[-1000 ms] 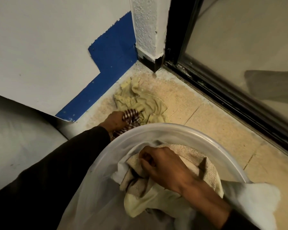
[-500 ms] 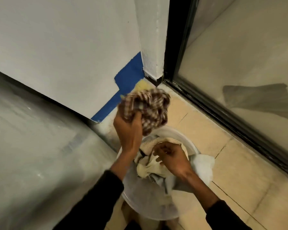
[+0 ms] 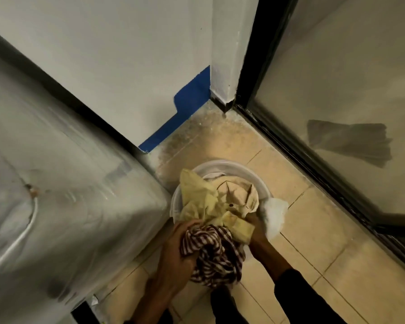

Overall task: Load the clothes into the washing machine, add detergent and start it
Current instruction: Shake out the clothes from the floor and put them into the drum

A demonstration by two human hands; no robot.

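**Both hands on the laundry at the basin**

A white round basin [image 3: 231, 167] sits on the tiled floor [image 3: 313, 230] at about 6 o'clock in the head view, its far rim bare and its near side covered by clothes. The left hand [image 3: 180, 244] has its fingers curled round a brown-and-white checked cloth [image 3: 215, 256], which bunches up between the two wrists and hangs over the basin's near edge. The right hand [image 3: 255, 228] reaches in from 5 o'clock and is partly buried under the fabric; it appears to be grasping the heap at its lower right, though its fingers are hidden, so the exact grip cannot be told. The heap itself is a pale yellow garment [image 3: 201, 197] lying crumpled against a beige shirt [image 3: 241, 192] with a collar and dark buttons. A white cloth [image 3: 273, 213] spills over the basin's rim at 3 o'clock of the heap, touching the right hand.

At 9 o'clock a large grey-white appliance surface [image 3: 56, 183], blurred and glossy, fills the left side and stands just beside the basin. A white wall [image 3: 115, 54] with a blue painted strip [image 3: 187, 108] along its foot runs toward 12 o'clock. A dark-framed glass door [image 3: 337, 90] fills the side from 1 to 4 o'clock. Dark sleeves cover both forearms.
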